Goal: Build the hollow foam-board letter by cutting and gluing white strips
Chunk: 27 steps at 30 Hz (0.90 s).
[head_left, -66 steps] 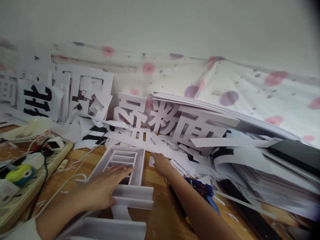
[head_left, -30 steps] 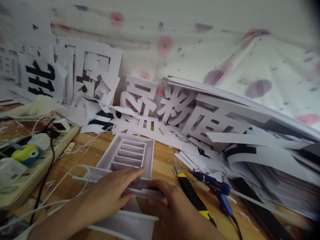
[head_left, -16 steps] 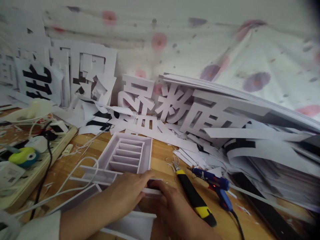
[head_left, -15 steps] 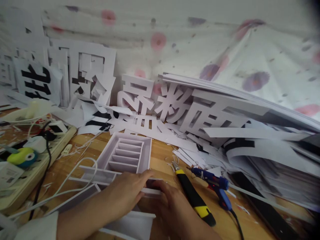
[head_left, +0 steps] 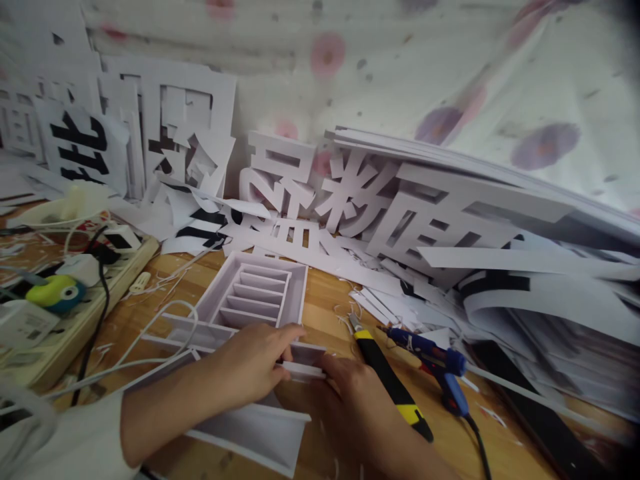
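Left hand over raised-wall white piece, thumb and fingers pinching wall, index finger extended. Right hand at piece's right end, fingertips touching (thumb hidden, can't tell if gripping). Two-sided contact probably steadies walls. Piece lies on wooden table, just nearer than slatted white box. Glue gun, yellow-black cutter right of piece, presumably for easy reach.

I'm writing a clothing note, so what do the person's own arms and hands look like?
The left hand and right hand are bare, with no gloves, rings or watch visible, though parts are hidden. A plain white sleeve covers the left arm down to the forearm; no sleeve shows on the right arm.
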Motion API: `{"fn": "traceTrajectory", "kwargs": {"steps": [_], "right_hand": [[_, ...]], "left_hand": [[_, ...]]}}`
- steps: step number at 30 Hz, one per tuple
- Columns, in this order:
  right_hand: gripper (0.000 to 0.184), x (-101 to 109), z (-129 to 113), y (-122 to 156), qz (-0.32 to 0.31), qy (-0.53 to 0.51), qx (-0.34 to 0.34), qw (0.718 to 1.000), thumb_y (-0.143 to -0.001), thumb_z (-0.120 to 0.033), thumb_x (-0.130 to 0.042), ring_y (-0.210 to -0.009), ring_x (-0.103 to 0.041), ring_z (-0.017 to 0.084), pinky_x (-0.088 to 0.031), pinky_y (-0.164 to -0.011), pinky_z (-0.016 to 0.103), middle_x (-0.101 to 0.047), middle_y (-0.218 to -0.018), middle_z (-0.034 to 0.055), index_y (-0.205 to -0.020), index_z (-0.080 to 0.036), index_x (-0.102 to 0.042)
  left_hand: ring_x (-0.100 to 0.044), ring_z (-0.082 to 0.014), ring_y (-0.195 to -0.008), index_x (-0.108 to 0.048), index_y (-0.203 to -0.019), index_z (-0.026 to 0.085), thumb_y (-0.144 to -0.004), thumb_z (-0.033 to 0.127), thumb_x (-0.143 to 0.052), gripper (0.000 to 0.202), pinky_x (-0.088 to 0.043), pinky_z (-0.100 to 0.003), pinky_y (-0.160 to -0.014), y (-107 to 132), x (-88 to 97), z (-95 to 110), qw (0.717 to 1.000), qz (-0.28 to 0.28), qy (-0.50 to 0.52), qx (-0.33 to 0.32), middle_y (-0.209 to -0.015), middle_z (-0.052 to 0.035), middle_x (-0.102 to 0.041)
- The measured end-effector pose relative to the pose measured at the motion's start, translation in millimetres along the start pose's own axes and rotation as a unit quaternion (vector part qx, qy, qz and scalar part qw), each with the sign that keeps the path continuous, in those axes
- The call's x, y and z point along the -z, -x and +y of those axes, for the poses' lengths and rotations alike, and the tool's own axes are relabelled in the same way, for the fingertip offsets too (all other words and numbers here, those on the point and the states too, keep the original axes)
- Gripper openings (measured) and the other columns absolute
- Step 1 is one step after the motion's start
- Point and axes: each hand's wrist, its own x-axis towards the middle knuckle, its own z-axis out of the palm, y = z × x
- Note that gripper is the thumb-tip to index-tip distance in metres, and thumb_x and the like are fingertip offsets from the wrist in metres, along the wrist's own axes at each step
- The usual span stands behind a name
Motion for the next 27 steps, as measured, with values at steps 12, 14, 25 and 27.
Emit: {"fn": "traceTrajectory", "kwargs": {"steps": [12,14,25,27], "right_hand": [[0.012,-5,3,2,0.022,0.056,0.031,0.998,-0.082,-0.016,-0.048,-0.064,-0.064,0.018,-0.043,-0.057,0.025,-0.069,-0.074,0.0052,-0.079,-0.019,-0.06],[0.011,-5,4,3,0.053,0.073,0.064,0.994,-0.082,-0.017,-0.051,-0.066,-0.065,0.019,-0.045,-0.057,0.026,-0.07,-0.076,0.0056,-0.087,-0.018,-0.061],[0.011,16,0,20,0.175,0.037,0.077,0.981,-0.09,-0.024,-0.049,-0.067,-0.066,0.016,-0.05,-0.059,0.024,-0.07,-0.079,0.0022,-0.088,-0.025,-0.06],[0.008,19,8,27,0.216,0.01,0.062,0.974,-0.087,-0.025,-0.053,-0.066,-0.066,0.016,-0.051,-0.057,0.023,-0.069,-0.077,0.0018,-0.09,-0.025,-0.06]], "left_hand": [[-0.064,-0.0241,-0.089,-0.041,-0.131,0.024,-0.072,0.012,-0.064,0.064,-0.048,-0.035,-0.077,0,11.1,-1,0.997,-0.064,0.029,-0.013,-0.097,-0.0023,-0.071],[-0.063,-0.0221,-0.095,-0.036,-0.133,0.027,-0.075,0.017,-0.065,0.066,-0.047,-0.035,-0.083,7,22.0,-2,0.994,-0.056,0.088,-0.025,-0.105,-0.0015,-0.069],[-0.054,-0.013,-0.064,-0.05,-0.08,0.023,-0.087,0.042,-0.047,0.02,-0.04,-0.022,-0.053,38,45.4,-46,0.984,0.061,0.154,0.065,-0.073,0.0038,-0.058],[-0.053,-0.0129,-0.062,-0.049,-0.079,0.023,-0.087,0.04,-0.046,0.019,-0.039,-0.022,-0.052,39,40.2,-48,0.985,0.059,0.15,0.069,-0.071,0.004,-0.057]]}}
